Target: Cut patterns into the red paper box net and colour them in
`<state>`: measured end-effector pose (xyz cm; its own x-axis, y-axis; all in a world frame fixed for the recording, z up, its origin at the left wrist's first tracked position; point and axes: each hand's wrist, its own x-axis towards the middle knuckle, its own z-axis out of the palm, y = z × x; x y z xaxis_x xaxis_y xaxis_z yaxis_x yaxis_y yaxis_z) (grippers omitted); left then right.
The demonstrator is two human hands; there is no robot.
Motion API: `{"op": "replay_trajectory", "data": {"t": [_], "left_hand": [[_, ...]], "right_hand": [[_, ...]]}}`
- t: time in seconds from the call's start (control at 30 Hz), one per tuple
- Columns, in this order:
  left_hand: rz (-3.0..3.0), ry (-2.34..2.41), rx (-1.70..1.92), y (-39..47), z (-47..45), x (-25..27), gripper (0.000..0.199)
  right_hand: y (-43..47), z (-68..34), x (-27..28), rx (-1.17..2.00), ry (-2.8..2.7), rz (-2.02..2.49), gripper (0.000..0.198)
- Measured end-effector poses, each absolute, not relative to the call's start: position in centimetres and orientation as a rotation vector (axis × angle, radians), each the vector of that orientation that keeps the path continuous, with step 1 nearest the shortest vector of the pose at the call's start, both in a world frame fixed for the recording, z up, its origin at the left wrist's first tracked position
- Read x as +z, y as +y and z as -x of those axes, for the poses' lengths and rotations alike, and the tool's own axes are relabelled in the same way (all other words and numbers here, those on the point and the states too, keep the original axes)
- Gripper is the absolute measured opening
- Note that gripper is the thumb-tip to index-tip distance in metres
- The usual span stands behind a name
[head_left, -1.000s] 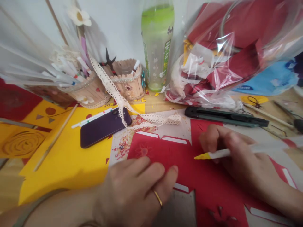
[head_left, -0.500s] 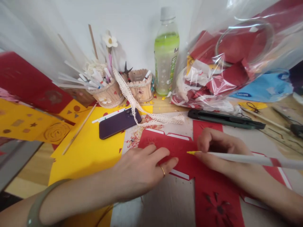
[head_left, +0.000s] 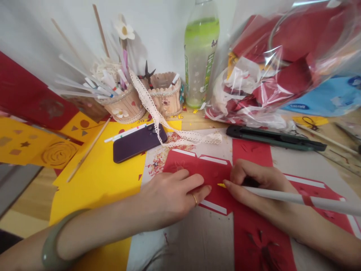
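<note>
A red paper cut-out (head_left: 216, 171) with white strips along its tabs lies on the grey board (head_left: 208, 241). My left hand (head_left: 180, 192) rests flat on its left part, fingers spread and holding nothing. Between the thumb and fingers of my right hand (head_left: 254, 180) is a white pen (head_left: 270, 194) with a yellow tip and a red band. Its tip points left, at the red paper close to my left fingertips; whether it touches cannot be told. My right hand and forearm hide the middle of the cut-out. Its lower panel has a flower-shaped cut (head_left: 263, 244).
A dark phone (head_left: 135, 145) and lace ribbon (head_left: 186, 140) lie behind my left hand. Beyond my right hand lies a utility knife (head_left: 276, 138). Wooden pots (head_left: 166, 99), a green-labelled bottle (head_left: 200, 64) and a clear bag of scraps (head_left: 270, 82) stand along the wall.
The view has tilted down and come slightly closer. My right hand, with the pen, has moved a little left, bringing the yellow tip nearer my left fingers. My left hand stays on the paper.
</note>
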<state>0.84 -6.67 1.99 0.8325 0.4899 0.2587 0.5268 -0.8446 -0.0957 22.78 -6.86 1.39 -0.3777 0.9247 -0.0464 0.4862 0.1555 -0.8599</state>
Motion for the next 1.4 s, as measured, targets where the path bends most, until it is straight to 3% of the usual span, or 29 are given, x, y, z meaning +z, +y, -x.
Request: {"op": "replay_trajectory", "data": {"t": [0.2, 0.5, 0.8, 1.0, 1.17, 1.4], "left_hand": [[2.874, -0.828, -0.205, -6.5, -1.0, 1.8, 0.022], [2.829, -0.914, -0.538, -6.6, -1.1, 0.6, 0.016], [2.843, -0.798, -0.431, -6.8, -1.6, 1.8, 0.025], [2.821, -0.857, -0.613, -6.7, -1.7, 1.3, 0.022], [2.854, -0.853, -0.54, -6.6, -1.7, 1.4, 0.031], [2.924, -0.811, -0.399, -6.7, -1.3, 1.8, 0.023]], "right_hand": [[-6.8, -22.8, 1.6, 1.171, -1.897, 1.332, 0.025], [-6.6, -23.0, 1.1, 1.135, -1.867, 1.319, 0.025], [-6.7, -23.0, 1.3, 1.163, -1.816, 1.323, 0.024], [-6.7, -22.9, 1.3, 1.166, -1.86, 1.307, 0.024], [-6.6, -22.5, 1.6, 1.145, -1.876, 1.319, 0.021], [-6.6, -22.6, 1.8, 1.106, -1.934, 1.316, 0.021]]}}
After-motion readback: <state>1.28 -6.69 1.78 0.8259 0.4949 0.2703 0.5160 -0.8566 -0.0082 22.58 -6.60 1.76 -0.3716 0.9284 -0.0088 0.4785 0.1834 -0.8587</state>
